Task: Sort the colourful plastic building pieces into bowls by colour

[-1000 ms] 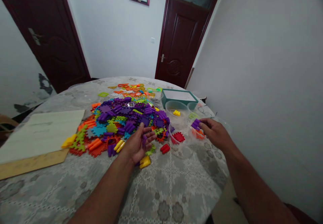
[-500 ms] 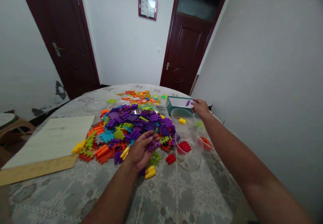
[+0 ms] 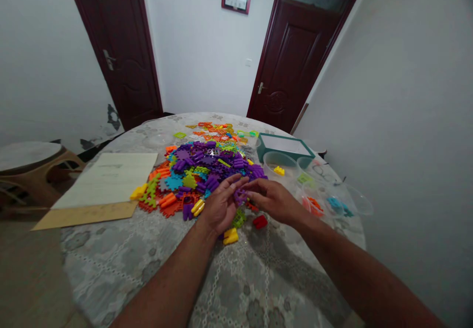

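Note:
My left hand [image 3: 221, 209] is palm up with its fingers curled around a small purple interlocking toy piece [image 3: 240, 197]. My right hand [image 3: 277, 201] meets it from the right, thumb and forefinger pinched at the piece's edge. Behind them spreads a pile of plastic interlocking pieces [image 3: 209, 163], mostly purple, with orange, blue and green among them. Close to my hands lie a red piece [image 3: 260, 221], a yellow piece [image 3: 230, 236] and a green piece [image 3: 239, 217]. My right hand covers part of the clear tubs.
A teal-rimmed box [image 3: 286, 157] stands at the back right. Clear round tubs [image 3: 283, 156] hold a few pieces, including yellow, orange and blue ones. A pale board [image 3: 107, 175] lies on the left over a tan strip [image 3: 84, 217]. Orange pieces [image 3: 218, 133] lie at the far side.
My right hand has come back from the teal box, where it held a purple piece, to my left hand. The view has shifted, so things sit further right and higher.

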A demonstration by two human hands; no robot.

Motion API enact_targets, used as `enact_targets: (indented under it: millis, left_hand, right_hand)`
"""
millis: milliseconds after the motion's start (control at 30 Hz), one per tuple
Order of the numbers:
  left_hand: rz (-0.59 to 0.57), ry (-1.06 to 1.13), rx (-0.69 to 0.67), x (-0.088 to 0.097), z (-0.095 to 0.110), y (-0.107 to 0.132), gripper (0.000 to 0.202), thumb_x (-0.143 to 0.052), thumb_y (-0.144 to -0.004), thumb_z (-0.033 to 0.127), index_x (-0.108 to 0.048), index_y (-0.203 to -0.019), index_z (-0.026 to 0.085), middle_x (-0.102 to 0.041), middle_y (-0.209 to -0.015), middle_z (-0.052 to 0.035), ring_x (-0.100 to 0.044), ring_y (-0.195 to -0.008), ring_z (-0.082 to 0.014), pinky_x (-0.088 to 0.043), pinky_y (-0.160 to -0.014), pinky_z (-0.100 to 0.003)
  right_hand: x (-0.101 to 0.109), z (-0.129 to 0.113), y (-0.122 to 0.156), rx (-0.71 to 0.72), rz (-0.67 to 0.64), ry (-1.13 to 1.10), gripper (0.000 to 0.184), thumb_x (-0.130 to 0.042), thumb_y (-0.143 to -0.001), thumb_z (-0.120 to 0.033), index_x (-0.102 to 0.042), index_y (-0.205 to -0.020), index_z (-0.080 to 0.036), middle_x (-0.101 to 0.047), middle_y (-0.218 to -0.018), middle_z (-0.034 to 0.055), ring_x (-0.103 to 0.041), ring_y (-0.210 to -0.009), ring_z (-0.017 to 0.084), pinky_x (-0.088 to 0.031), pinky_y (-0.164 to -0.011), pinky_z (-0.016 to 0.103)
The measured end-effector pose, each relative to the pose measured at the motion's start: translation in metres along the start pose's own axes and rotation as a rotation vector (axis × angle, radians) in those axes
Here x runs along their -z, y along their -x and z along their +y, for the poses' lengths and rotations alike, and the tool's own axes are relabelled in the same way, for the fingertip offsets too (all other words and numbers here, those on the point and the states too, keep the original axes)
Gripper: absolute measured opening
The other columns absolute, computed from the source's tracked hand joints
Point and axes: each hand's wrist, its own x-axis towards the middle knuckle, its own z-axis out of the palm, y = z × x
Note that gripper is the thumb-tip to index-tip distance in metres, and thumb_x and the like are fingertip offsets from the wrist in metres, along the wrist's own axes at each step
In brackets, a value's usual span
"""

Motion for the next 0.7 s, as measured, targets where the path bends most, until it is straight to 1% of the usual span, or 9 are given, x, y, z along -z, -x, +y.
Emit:
enact_targets:
  millis: [67,133,200,300,400,467,600,667,700]
  left_hand:
    - [-0.035,-0.006,-0.006,0.0,0.0,0.0,0.028,-0.065,-0.095,0.011,-0.068,-0.121,0.016,-0.076,-0.127,-0.0154,-0.074,-0.112,-0.0219,-0.059,-0.093,-0.031]
    - [-0.043,-0.014,-0.015,0.001,-0.001,-0.001,0.027,-0.065,-0.094,0.012,-0.068,-0.12,0.015,-0.077,-0.125,-0.0159,-0.074,-0.111,-0.0223,-0.059,-0.094,-0.031]
    - [-0.011,-0.019,-0.038,0.003,-0.001,-0.003,0.025,-0.065,-0.094,0.012,-0.069,-0.118,0.014,-0.078,-0.122,-0.0153,-0.075,-0.109,-0.0215,-0.058,-0.094,-0.031]
    - [0.038,-0.018,-0.071,0.007,-0.001,-0.006,0.022,-0.064,-0.093,0.013,-0.07,-0.115,0.015,-0.079,-0.118,-0.0133,-0.076,-0.104,-0.0198,-0.059,-0.093,-0.031]
    - [0.051,0.003,-0.088,0.01,0.001,-0.008,0.022,-0.063,-0.094,0.014,-0.069,-0.115,0.016,-0.078,-0.121,-0.0128,-0.075,-0.106,-0.0194,-0.058,-0.094,-0.031]
    - [0.043,0.015,-0.103,0.011,0.002,-0.009,0.023,-0.063,-0.094,0.015,-0.069,-0.117,0.016,-0.077,-0.124,-0.0131,-0.075,-0.108,-0.0191,-0.058,-0.095,-0.031]
    - [0.002,-0.001,-0.107,0.013,0.001,-0.009,0.028,-0.066,-0.093,0.019,-0.069,-0.12,0.017,-0.075,-0.13,-0.0123,-0.073,-0.112,-0.0206,-0.057,-0.095,-0.032]
    - [-0.005,-0.016,-0.098,0.014,0.0,-0.009,0.03,-0.067,-0.091,0.019,-0.069,-0.121,0.018,-0.075,-0.132,-0.0124,-0.073,-0.112,-0.0214,-0.057,-0.093,-0.033]
    - [0.003,-0.023,-0.098,0.014,0.001,-0.009,0.031,-0.068,-0.09,0.018,-0.069,-0.121,0.018,-0.075,-0.132,-0.0128,-0.073,-0.113,-0.0217,-0.057,-0.092,-0.033]
  right_hand:
    - [-0.009,-0.002,-0.002,-0.038,-0.019,-0.081,0.022,-0.063,-0.095,-0.031,-0.076,-0.11,-0.02,-0.077,-0.092,0.002,-0.068,-0.076,0.015,-0.053,-0.069,0.027]
    - [-0.006,-0.001,-0.008,-0.109,-0.054,-0.124,0.022,-0.062,-0.094,-0.032,-0.075,-0.105,-0.018,-0.072,-0.081,0.0001,-0.061,-0.064,0.013,-0.047,-0.058,0.024]
    - [0.009,0.005,-0.02,-0.186,-0.097,-0.146,0.021,-0.062,-0.092,-0.032,-0.074,-0.1,-0.017,-0.065,-0.069,-0.0024,-0.055,-0.055,0.011,-0.041,-0.05,0.022]
    - [0.038,0.014,-0.038,-0.257,-0.073,-0.158,0.017,-0.064,-0.088,-0.034,-0.071,-0.088,-0.017,-0.057,-0.061,-0.0044,-0.049,-0.051,0.011,-0.038,-0.047,0.022]
    - [0.05,0.014,-0.046,-0.231,-0.052,-0.088,0.018,-0.066,-0.087,-0.035,-0.068,-0.082,-0.018,-0.057,-0.062,-0.0036,-0.05,-0.053,0.011,-0.039,-0.049,0.022]
    - [0.04,0.008,-0.04,-0.164,-0.098,-0.045,0.019,-0.066,-0.09,-0.037,-0.07,-0.089,-0.018,-0.062,-0.068,-0.0021,-0.055,-0.058,0.012,-0.041,-0.052,0.022]
    - [0.002,-0.008,-0.021,-0.076,-0.115,-0.128,0.023,-0.064,-0.093,-0.033,-0.073,-0.111,-0.021,-0.07,-0.08,-0.0004,-0.061,-0.065,0.013,-0.045,-0.057,0.022]
    - [-0.006,-0.008,-0.019,-0.104,-0.088,-0.162,0.022,-0.063,-0.091,-0.028,-0.073,-0.11,-0.02,-0.069,-0.077,-0.001,-0.059,-0.062,0.012,-0.044,-0.055,0.022]
    - [-0.003,-0.005,-0.021,-0.131,-0.092,-0.174,0.021,-0.064,-0.09,-0.026,-0.073,-0.107,-0.02,-0.067,-0.073,-0.0015,-0.058,-0.059,0.012,-0.044,-0.053,0.021]
